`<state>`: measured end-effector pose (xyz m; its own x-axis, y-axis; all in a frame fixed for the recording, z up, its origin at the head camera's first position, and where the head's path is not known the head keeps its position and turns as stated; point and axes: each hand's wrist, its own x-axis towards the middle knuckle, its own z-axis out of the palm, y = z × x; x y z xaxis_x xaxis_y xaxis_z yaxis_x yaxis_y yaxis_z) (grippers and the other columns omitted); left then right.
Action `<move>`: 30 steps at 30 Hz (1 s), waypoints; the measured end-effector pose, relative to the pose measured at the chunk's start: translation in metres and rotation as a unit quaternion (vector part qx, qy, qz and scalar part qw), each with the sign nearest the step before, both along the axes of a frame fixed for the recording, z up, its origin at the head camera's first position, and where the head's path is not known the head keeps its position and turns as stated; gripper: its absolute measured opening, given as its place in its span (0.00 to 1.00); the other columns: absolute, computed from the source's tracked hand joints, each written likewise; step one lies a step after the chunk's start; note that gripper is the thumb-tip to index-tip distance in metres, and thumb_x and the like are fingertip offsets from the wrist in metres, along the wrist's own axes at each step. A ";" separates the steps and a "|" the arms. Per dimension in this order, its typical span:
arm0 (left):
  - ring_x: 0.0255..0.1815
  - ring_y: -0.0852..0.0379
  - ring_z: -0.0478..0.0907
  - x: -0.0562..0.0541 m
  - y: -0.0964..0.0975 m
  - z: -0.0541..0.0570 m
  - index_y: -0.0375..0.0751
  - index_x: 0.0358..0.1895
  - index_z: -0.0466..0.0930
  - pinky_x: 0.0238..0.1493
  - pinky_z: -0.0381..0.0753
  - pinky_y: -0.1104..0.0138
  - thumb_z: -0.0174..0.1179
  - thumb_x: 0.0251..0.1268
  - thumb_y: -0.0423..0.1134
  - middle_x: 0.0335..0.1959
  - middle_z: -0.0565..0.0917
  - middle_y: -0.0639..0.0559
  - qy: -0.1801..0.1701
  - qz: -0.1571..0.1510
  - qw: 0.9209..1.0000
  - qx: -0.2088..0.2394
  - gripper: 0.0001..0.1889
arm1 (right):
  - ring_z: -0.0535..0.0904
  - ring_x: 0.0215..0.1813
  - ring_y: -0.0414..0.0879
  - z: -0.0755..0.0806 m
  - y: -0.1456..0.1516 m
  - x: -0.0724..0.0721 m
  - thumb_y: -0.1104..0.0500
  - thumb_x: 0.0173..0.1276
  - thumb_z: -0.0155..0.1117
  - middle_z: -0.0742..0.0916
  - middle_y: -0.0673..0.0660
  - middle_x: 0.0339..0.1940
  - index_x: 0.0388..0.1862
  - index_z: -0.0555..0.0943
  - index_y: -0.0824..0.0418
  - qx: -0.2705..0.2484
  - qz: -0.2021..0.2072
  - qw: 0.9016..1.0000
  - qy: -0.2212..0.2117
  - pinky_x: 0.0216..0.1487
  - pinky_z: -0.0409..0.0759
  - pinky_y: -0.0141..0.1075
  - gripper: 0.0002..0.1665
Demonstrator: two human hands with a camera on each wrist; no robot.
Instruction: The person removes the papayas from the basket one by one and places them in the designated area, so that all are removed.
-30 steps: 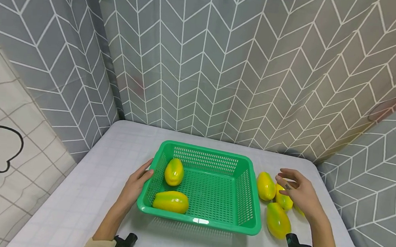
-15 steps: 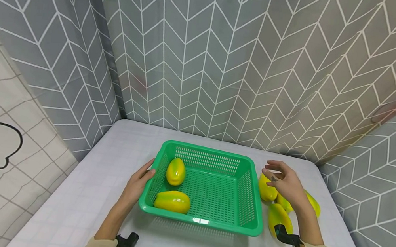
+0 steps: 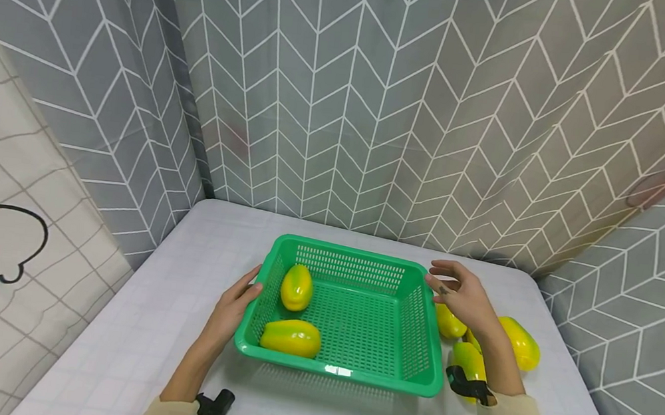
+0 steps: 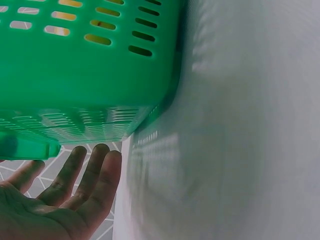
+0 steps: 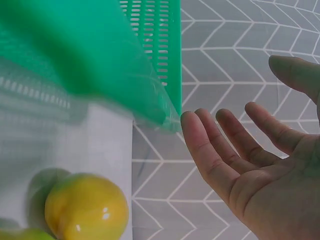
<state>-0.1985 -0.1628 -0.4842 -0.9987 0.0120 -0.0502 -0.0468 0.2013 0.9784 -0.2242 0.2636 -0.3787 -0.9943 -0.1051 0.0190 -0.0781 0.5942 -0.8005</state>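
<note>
A green plastic basket (image 3: 346, 373) stands on the white-covered table with two glossy yellow-green, papaya-like fruits inside, an upright one (image 3: 297, 287) and a sideways one (image 3: 291, 338), both toward its left. My left hand (image 3: 229, 308) is at the basket's left side, thumb at the rim; the left wrist view shows its fingers (image 4: 106, 182) extended beside the basket wall. My right hand (image 3: 460, 300) is at the far right corner of the rim, fingers loosely spread and palm (image 5: 285, 200) bare, holding nothing.
Right of the basket lie several more yellow-green fruits, such as a far one (image 3: 449, 324), a near one (image 3: 468, 357) partly behind the wrist, and an outer one (image 3: 520, 346). Grey chevron-patterned curtains (image 3: 342, 101) enclose the table's back and sides.
My right hand has moved left, from over the loose fruits to the basket's right rim. The outer fruit on the right is more exposed. The left hand has stayed at the basket's left side.
</note>
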 end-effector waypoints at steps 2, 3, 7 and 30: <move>0.83 0.37 0.66 0.000 0.000 0.001 0.52 0.86 0.57 0.78 0.73 0.42 0.47 0.87 0.55 0.84 0.65 0.40 0.000 0.001 1.000 0.001 0.32 | 0.81 0.68 0.67 0.000 -0.004 -0.002 0.49 0.83 0.61 0.76 0.73 0.75 0.79 0.67 0.66 -0.006 0.004 1.000 0.004 0.54 0.92 0.42 0.35; 0.84 0.37 0.63 0.000 0.000 0.001 0.52 0.86 0.57 0.79 0.71 0.42 0.47 0.87 0.55 0.85 0.63 0.40 0.001 0.001 1.000 0.001 0.32 | 0.81 0.68 0.67 0.000 -0.006 -0.003 0.50 0.83 0.61 0.76 0.73 0.75 0.79 0.67 0.67 -0.010 0.007 1.000 0.006 0.53 0.92 0.41 0.35; 0.84 0.37 0.64 0.001 0.000 0.002 0.52 0.86 0.56 0.79 0.72 0.42 0.47 0.87 0.55 0.85 0.63 0.40 0.001 0.001 1.000 0.002 0.32 | 0.81 0.68 0.67 0.000 -0.012 -0.007 0.51 0.82 0.62 0.76 0.72 0.75 0.78 0.68 0.66 -0.022 0.015 1.000 0.007 0.52 0.92 0.40 0.34; 0.71 0.40 0.78 0.000 0.000 0.002 0.53 0.86 0.58 0.67 0.85 0.52 0.48 0.87 0.56 0.77 0.75 0.36 -0.005 0.010 1.000 -0.010 0.32 | 0.81 0.67 0.68 0.001 -0.039 -0.024 0.54 0.82 0.63 0.77 0.72 0.74 0.78 0.68 0.66 -0.042 0.041 0.998 0.006 0.48 0.90 0.32 0.34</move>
